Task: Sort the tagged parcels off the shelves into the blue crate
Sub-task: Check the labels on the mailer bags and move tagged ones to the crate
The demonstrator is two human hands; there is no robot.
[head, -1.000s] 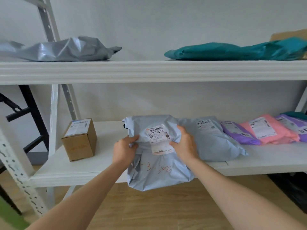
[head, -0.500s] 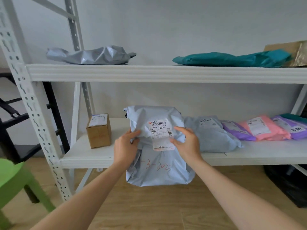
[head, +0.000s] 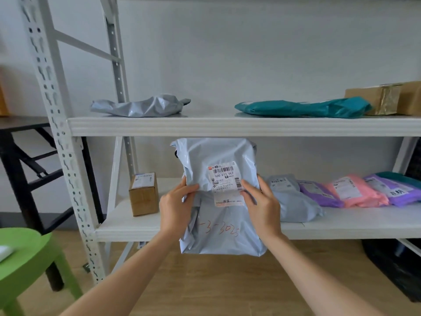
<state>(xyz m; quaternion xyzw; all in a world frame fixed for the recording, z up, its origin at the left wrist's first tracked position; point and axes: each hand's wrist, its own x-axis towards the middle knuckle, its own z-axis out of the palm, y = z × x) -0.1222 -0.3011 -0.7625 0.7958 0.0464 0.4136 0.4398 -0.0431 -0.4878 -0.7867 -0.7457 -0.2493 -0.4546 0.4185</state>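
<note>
Two hands on item: my left hand point(head: 178, 207) and right hand point(head: 262, 205) both grip the pale blue parcel point(head: 218, 233), one at each side edge, thumbs on the front face.
Parcel position: held in the air straight ahead of me, in front of the lower shelf point(head: 127, 228) and apart from it; its bottom edge hangs below the shelf lip.
Long axis: upright, top to bottom; the short span runs across between my hands.
Tag: the white tag point(head: 224, 179) faces me, between my thumbs; red handwriting shows below it.
Nearer hand: neither; both sit at about mid-height, an even hold.
Crate: the blue crate is not in view; I cannot tell which way it lies from the parcel.
Step in hand: in my judgement, tag check and carry-off; the drop is not yet done.
Next move turns on: the crate's side. Once that is known, the hand on that side would lead and the parcel may need tipping flat.
Handling: a soft, creased bag; likely to sag if one hand lets go.
Left on the shelf: a grey-blue parcel point(head: 291, 201) lies beyond my right hand, with a pink parcel point(head: 357, 192) further right.
</note>
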